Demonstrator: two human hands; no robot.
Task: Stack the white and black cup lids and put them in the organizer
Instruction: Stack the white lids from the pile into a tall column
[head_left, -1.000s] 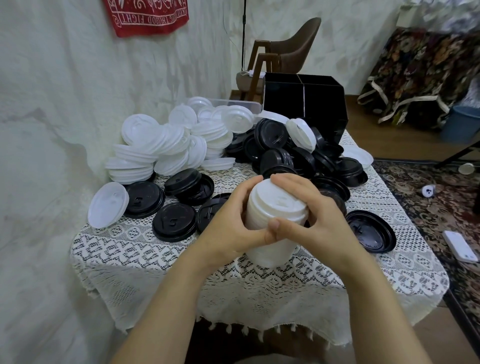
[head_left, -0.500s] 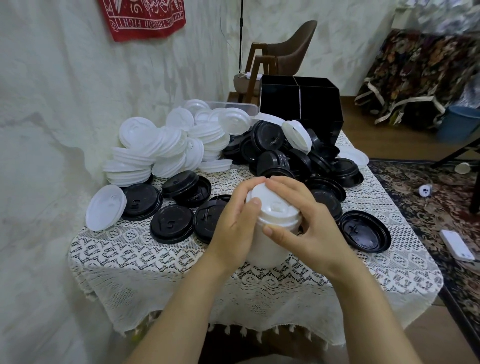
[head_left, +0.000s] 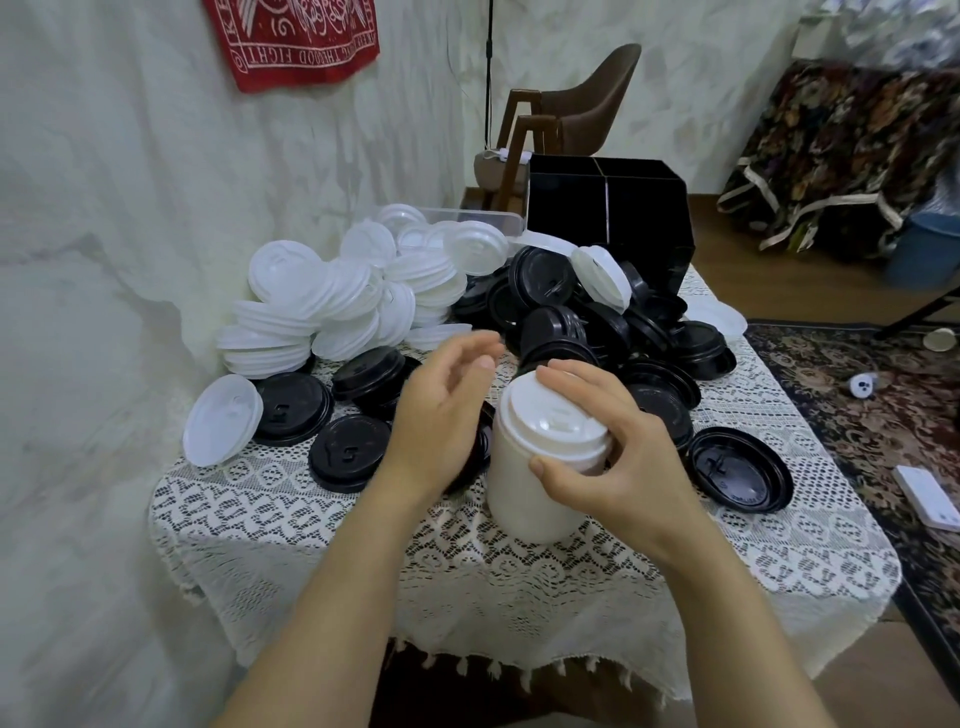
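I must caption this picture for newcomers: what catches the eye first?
The tall stack of white lids in the middle, held by the right hand, with the left hand open beside it. Behind lie a white lid heap, a black lid heap and the black organizer.

Right hand (head_left: 613, 441) grips white lid stack (head_left: 540, 467); left hand (head_left: 441, 410) apart, fingers relaxed.
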